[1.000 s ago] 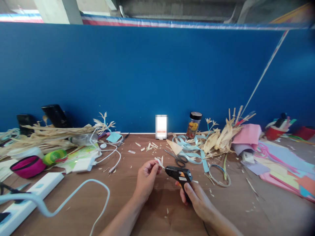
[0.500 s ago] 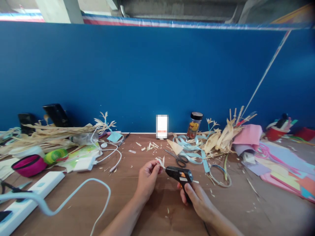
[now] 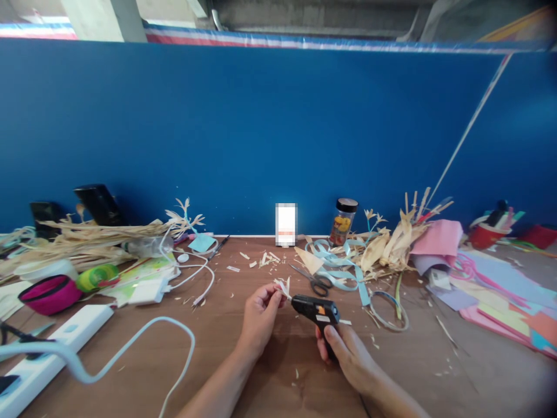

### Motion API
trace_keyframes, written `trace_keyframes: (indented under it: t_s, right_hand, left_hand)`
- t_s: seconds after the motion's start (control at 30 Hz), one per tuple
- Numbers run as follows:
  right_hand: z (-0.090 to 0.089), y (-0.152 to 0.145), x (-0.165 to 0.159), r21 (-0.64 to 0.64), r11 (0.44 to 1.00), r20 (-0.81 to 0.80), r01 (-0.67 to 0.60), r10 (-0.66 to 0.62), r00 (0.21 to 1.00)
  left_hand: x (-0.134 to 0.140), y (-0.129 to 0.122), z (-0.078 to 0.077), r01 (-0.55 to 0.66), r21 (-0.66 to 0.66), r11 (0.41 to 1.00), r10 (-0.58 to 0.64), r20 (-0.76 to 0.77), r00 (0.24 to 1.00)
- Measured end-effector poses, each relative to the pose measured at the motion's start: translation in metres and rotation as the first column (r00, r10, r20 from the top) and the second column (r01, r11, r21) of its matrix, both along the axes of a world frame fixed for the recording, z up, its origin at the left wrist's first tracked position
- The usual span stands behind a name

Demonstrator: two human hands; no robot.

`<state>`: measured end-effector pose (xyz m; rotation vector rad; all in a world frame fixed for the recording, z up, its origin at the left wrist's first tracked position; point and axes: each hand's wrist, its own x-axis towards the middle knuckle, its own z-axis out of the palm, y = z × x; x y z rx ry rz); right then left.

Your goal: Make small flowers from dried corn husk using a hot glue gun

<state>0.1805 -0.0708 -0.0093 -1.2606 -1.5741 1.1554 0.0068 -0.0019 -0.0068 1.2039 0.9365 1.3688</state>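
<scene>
The glue gun, gripped in the right hand over the desk, points very close to the pale strips pinched by the left hand, which could perhaps get burned if the tip is hot and slips, while scissors lie just beyond.

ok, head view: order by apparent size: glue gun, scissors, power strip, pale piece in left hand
1. Power strip, partly out of frame
2. Glue gun
3. Scissors
4. Pale piece in the left hand
</scene>
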Motion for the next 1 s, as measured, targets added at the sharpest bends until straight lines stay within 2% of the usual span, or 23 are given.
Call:
trace_keyframes:
  t_s: [0.23, 0.6, 0.83, 1.0]
  right_hand:
    - [-0.0004, -0.0004, 0.0005, 0.015, 1.000, 0.049, 0.001, -0.002, 0.999]
    - [-0.0030, 0.0001, 0.0020, 0.007, 1.000, -0.025, -0.010, 0.011, 1.000]
    - [-0.0041, -0.0020, 0.0037, 0.067, 0.997, -0.063, 0.027, -0.022, 0.998]
    - [0.0021, -0.0041, 0.0072, 0.239, 0.963, 0.091, 0.128, -0.153, 0.984]
  left_hand:
    - [-0.0011, -0.0002, -0.0018, -0.007, -0.018, 1.000, 0.008, 0.011, 1.000]
    - [-0.0020, 0.0003, -0.0015, -0.024, -0.003, 1.000, 0.024, -0.021, 0.999]
    - [-0.0016, 0.0013, -0.0006, -0.038, 0.005, 0.999, 0.038, -0.026, 0.999]
    - [-0.0015, 0.0018, 0.0004, -0.059, -0.006, 0.998, 0.059, -0.022, 0.998]
